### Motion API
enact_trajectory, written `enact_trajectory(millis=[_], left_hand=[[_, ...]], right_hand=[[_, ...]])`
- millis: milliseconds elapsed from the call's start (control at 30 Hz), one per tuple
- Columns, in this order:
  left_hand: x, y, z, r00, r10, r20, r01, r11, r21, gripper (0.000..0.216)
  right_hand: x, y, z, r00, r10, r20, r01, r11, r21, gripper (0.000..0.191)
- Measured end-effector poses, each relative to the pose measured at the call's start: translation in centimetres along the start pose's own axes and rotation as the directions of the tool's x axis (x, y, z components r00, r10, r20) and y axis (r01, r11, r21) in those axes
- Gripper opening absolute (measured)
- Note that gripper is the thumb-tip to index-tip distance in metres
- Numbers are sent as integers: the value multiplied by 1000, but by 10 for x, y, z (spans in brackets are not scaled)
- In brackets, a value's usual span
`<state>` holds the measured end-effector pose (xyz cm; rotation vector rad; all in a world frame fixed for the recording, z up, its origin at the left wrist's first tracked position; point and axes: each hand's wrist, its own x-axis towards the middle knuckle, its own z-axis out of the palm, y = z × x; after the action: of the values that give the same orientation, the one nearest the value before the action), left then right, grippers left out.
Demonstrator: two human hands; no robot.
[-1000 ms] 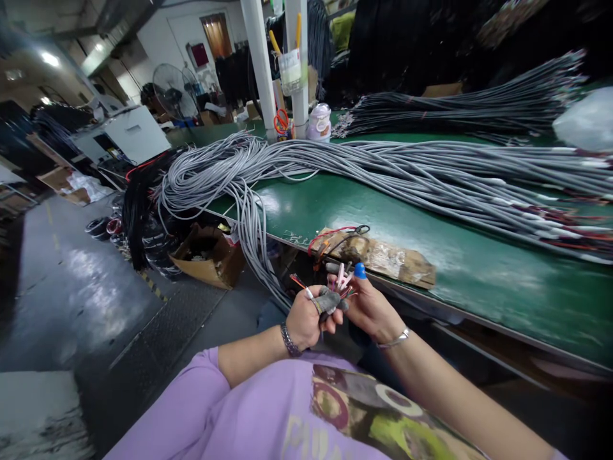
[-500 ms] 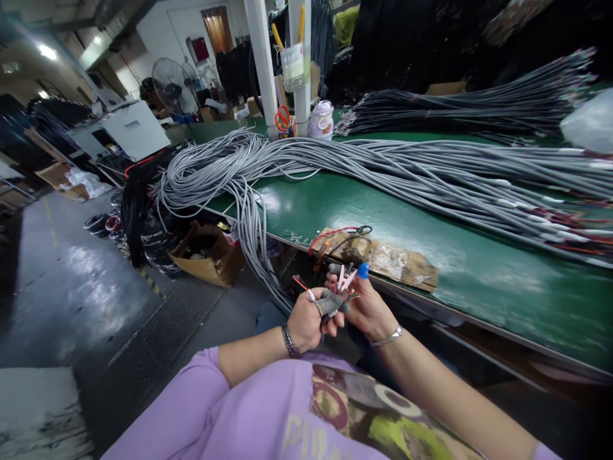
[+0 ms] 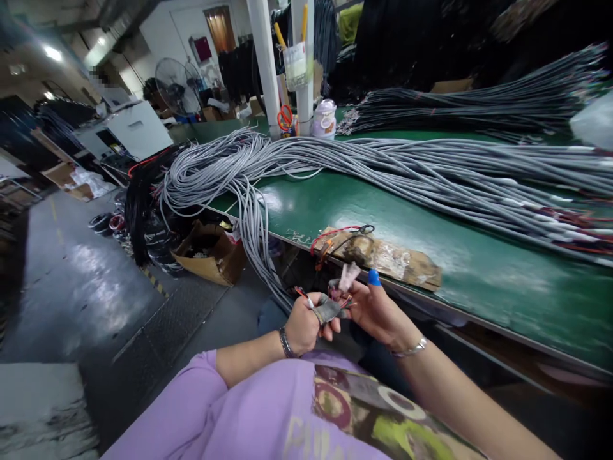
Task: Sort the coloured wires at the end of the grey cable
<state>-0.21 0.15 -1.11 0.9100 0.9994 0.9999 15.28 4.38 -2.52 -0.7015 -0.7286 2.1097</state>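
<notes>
My left hand [image 3: 305, 324] is closed around the end of a grey cable, with a dirty grey cover on its thumb. Thin coloured wires [image 3: 345, 303] stick out past that thumb, and a few more with a white sleeve [image 3: 310, 303] show on its other side. Close by on the right, my right hand [image 3: 378, 314] has a blue cover on its raised thumb. A blurred, pale pink V-shaped piece [image 3: 349, 276] sits at its fingers; its exact kind is unclear. Grey cables [image 3: 253, 236] hang off the table edge toward my left hand.
Long grey cable bundles [image 3: 383, 163] lie across the green table [image 3: 306, 207]. A taped cardboard strip [image 3: 397, 263] with red and black leads lies at the front edge. Black cables [image 3: 412, 112], a lilac container [image 3: 324, 120] and white posts [image 3: 264, 64] stand behind. A cardboard box [image 3: 211, 255] is below left.
My right hand has shifted slightly right, away from my left, and its thumb has lifted off the pink piece. My left hand keeps its grip nearly in place.
</notes>
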Motion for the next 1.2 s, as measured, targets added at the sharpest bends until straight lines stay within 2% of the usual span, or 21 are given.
enact_trajectory(millis=[67, 133, 233, 300, 433, 533, 633, 800, 1000, 1133, 1200], left_hand=[[-4, -2, -3, 1000, 19, 15, -21, 997, 72, 34], [-8, -2, -5, 998, 42, 35, -47, 988, 146, 34], [-10, -1, -3, 997, 57, 59, -69, 970, 233, 33], [-9, 0, -2, 996, 19, 82, -40, 963, 267, 35], [-6, 1, -2, 979, -119, 167, 61, 946, 318, 38], [-6, 2, -4, 968, -160, 196, 87, 938, 336, 39], [-7, 1, -7, 978, -129, 165, 83, 962, 260, 39], [-7, -4, -9, 997, -17, 79, 3, 985, 170, 35], [-6, -6, -8, 995, -9, 96, -12, 977, 212, 37], [-7, -1, -8, 983, -68, 173, 19, 963, 270, 40], [-8, 0, -8, 985, -51, 163, 8, 966, 258, 40]], right_hand=[[-10, -2, -2, 997, 51, 50, -44, 989, -141, 59], [-18, -3, -3, 999, 36, 40, -22, 955, -297, 49], [-24, -5, 3, 995, -100, -28, 75, 879, -472, 36], [-27, -7, 11, 987, -160, -25, 123, 842, -525, 33], [-30, -11, 27, 991, -121, 49, 126, 801, -585, 31], [-29, -9, 28, 982, -190, 8, 155, 775, -613, 31], [-27, -3, 18, 959, -277, -67, 189, 796, -575, 33], [-29, 5, 6, 979, -178, -100, 120, 898, -423, 37], [-31, 6, 21, 952, -283, -119, 167, 802, -573, 34], [-26, 5, 29, 963, -252, -101, 151, 807, -571, 33], [-23, 5, 29, 953, -281, -117, 166, 801, -575, 31]])
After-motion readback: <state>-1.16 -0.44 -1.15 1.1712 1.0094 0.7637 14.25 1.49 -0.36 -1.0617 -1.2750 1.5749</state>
